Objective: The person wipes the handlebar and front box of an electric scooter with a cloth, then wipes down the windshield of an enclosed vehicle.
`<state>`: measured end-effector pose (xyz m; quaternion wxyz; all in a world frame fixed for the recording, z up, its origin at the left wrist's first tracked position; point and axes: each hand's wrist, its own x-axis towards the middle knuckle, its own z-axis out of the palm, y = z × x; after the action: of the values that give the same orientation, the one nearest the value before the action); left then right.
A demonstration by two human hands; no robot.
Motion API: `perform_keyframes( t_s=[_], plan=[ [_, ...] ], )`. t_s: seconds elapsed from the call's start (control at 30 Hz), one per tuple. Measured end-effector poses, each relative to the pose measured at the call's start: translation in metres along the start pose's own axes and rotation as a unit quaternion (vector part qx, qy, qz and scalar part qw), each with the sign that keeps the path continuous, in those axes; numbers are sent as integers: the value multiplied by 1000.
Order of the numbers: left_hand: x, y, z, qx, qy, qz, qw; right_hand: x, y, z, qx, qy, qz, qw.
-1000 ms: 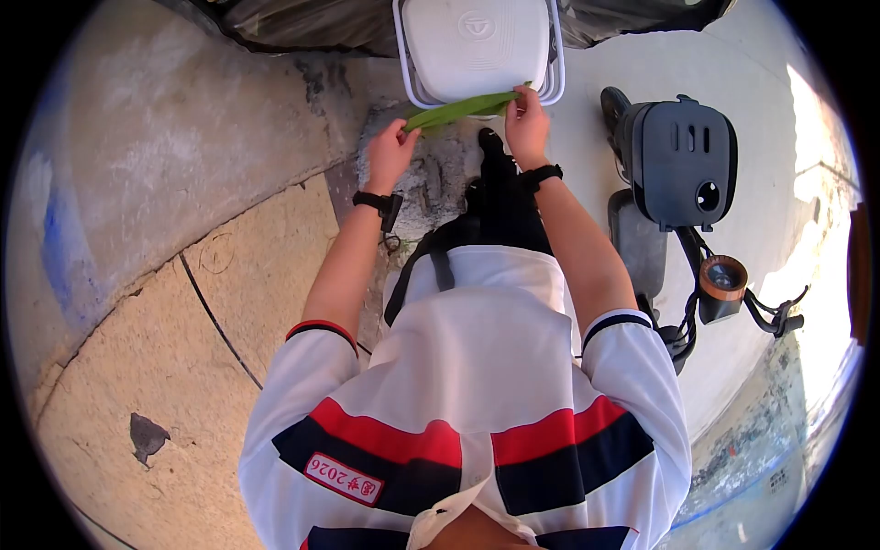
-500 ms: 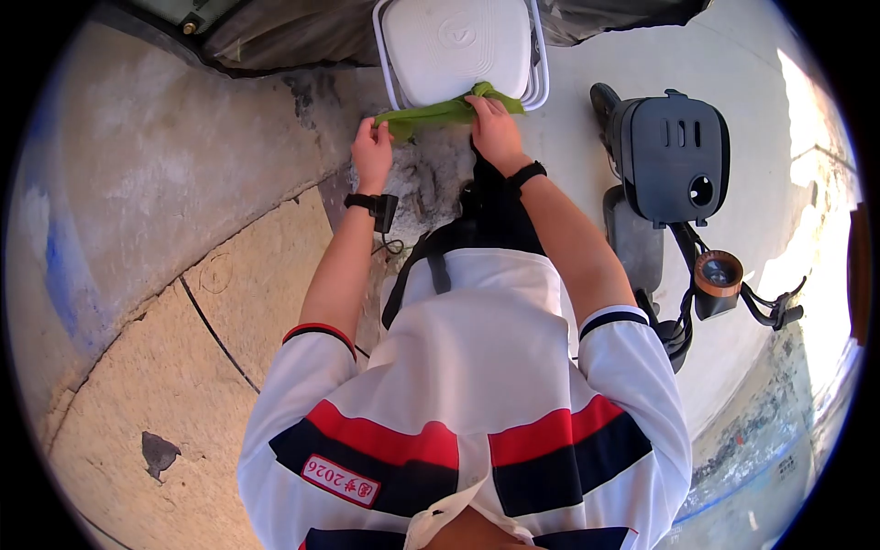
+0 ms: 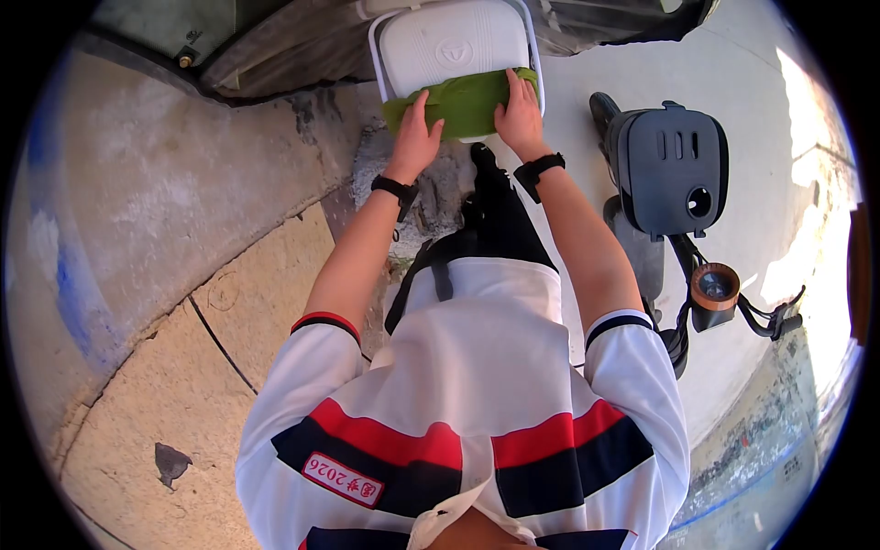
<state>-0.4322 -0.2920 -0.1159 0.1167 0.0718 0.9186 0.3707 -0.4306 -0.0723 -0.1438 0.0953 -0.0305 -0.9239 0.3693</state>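
Observation:
A green cloth point(image 3: 467, 105) lies spread across the near part of a white plastic seat point(image 3: 431, 55), which has a white tubular frame point(image 3: 375, 60) around it. My left hand point(image 3: 419, 137) rests on the left part of the cloth, fingers stretched and thumb apart. On the cloth's right part lies my right hand point(image 3: 522, 115), its fingers extended toward the far edge. Neither hand appears to grip the cloth; what lies under the palms is hidden.
To the right stands a dark scooter-like vehicle with a grey box point(image 3: 669, 170), a round headlamp point(image 3: 715, 286) and a handlebar point(image 3: 775, 321). Dark sheeting point(image 3: 284, 55) hangs behind the seat. A dark stone-like patch point(image 3: 171, 463) is on the floor at lower left.
The bunched cloth, earlier pinched and stretched between both hands, now lies flatter over the seat's near part. Both hands have opened onto it, and the left has moved right.

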Motion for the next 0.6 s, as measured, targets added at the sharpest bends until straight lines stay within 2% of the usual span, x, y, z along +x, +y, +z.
perform_keyframes(
  t_s=[0.07,0.27,0.37,0.47,0.57,0.6],
  plan=[
    [6,0,4,28,-19,16,999,8,1,3,-3,-23,3,1000],
    [15,1,10,98,-34,-15,995,13,2,20,-76,-46,-27,996],
    [7,-2,9,127,-34,19,991,2,-5,24,-78,-51,-45,995],
    [-6,6,-2,108,-60,-3,992,-9,-15,27,-55,-44,-93,993],
    [-18,4,-15,64,-70,-37,995,-13,-27,20,-19,-93,-76,993],
    [-22,-2,-16,17,-30,-48,998,-11,-31,17,27,-57,-65,996]
  ],
)
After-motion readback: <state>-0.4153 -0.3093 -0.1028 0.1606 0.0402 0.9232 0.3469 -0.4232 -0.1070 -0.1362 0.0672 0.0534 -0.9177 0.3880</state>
